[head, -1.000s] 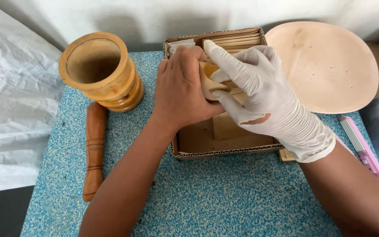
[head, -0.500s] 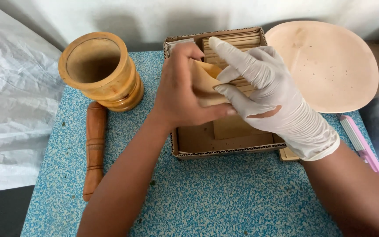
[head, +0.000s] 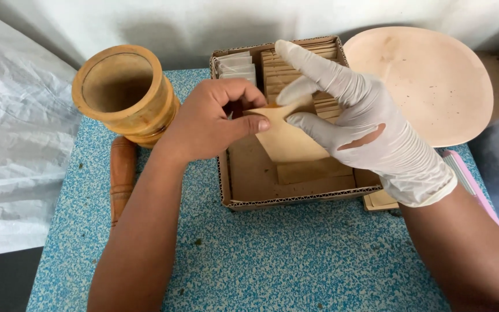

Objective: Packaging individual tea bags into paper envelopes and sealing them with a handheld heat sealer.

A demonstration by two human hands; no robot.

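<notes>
The blue-speckled table (head: pixel 272 260) fills most of the view, and the cardboard box (head: pixel 235 173) standing on its far half serves as the mark for everything else. A crumpled white plastic sheet (head: pixel 12 162) hangs well to the left of the box, off the table's edge. A round, pale plate (head: pixel 434 81) lies just right of the box at the back, its rim close to the box's right wall. A wooden mortar (head: pixel 123 92) stands upright to the left of the box, near it, mouth open to the camera; a wooden pestle (head: pixel 122 176) lies flat on the table in front of the mortar, also left of the box. Inside the box, a row of tan packets (head: pixel 284 69) stands on edge along the back, with whitish packets (head: pixel 235 62) in the back left corner. The right hand (head: pixel 371 133), in a white glove torn at the back, is above the box's right half, thumb and fingers closed on the upper edge of a tan paper envelope (head: pixel 290 141). The bare left hand (head: pixel 212 124) is over the box's left wall, thumb and curled forefinger pinching the same envelope at its left corner. The envelope is held tilted over the middle of the box. Pink-edged flat things (head: pixel 469 179) lie right of the box.
</notes>
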